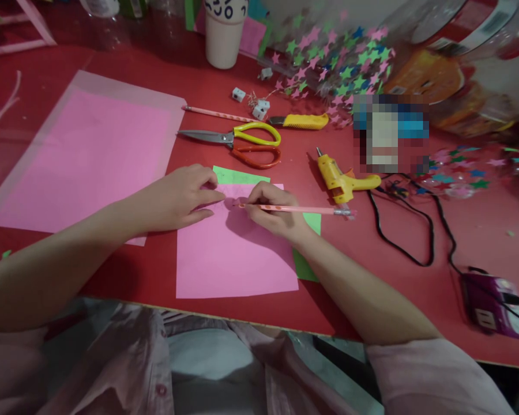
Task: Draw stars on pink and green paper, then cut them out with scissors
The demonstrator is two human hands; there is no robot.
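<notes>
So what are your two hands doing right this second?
Left hand: open, holding nothing, fingers resting on the pink paper.
Right hand: closed in a grip on a pencil, its tip at the paper.

A red table (pixel 497 230) stands before a pale grey wall (pixel 324 8)

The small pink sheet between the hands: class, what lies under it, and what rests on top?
Under the pink sheet, green paper shows at its far and right edges; the rest is covered. On top are the left hand and right hand.
</notes>
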